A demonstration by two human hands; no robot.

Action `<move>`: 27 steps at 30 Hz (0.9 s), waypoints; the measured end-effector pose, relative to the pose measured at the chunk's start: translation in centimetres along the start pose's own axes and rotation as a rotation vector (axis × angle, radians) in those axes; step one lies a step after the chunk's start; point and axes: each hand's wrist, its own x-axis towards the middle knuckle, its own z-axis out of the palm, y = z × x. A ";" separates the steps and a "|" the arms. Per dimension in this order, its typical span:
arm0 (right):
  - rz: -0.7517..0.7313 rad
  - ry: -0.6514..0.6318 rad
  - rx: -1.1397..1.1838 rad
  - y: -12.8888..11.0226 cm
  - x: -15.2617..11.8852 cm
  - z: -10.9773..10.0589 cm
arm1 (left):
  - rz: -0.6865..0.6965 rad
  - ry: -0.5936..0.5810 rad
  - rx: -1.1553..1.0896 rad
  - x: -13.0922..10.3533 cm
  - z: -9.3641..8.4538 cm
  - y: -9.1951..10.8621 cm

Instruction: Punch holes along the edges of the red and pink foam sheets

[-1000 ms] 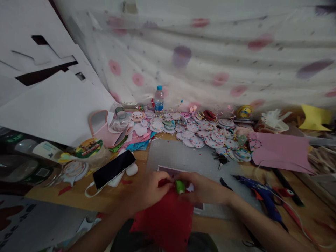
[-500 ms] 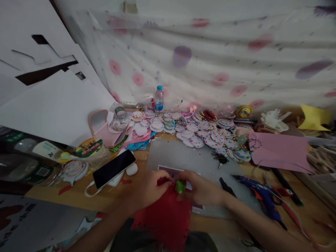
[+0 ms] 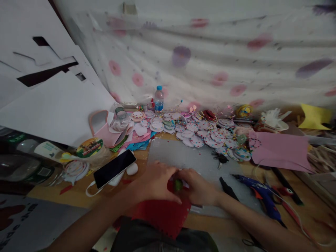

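Observation:
A red sheet [image 3: 165,215] with small holes along its edge hangs over the table's front edge, above my lap. My left hand [image 3: 160,182] curves over its upper part, thumb below and fingers above, gripping the sheet. Between my two hands shows a small green object [image 3: 178,185], partly hidden and blurred. My right hand [image 3: 198,187] is closed round the right side of the green object. Both hands are over the near part of a grey mat [image 3: 168,150].
A phone [image 3: 114,169] and a white case [image 3: 132,169] lie left. Decorated paper discs [image 3: 196,129] pile up behind the mat, near a bottle [image 3: 159,99]. Keys [image 3: 221,159], a blue glue gun [image 3: 262,196] and pink paper [image 3: 280,150] are at right.
My left hand has moved from a pinch at the sheet's top to spreading over it. The green object is now more hidden, and the red sheet has shifted and folded.

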 end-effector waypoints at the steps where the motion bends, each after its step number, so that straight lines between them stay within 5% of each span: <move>1: 0.003 0.010 -0.011 0.0 0.1 -0.1 | 0.004 -0.015 0.018 0.4 0.3 0.1; 10: 0.071 0.041 0.007 0.6 0.4 0.1 | 0.005 -0.007 0.004 1.9 2.3 -0.8; 22: 0.055 0.037 0.165 1.1 -0.2 0.6 | -0.017 -0.125 -0.073 0.3 -0.4 -1.4; 27: 0.127 0.021 0.504 1.9 -0.8 0.3 | -0.061 -0.062 -0.203 -0.8 0.1 -2.2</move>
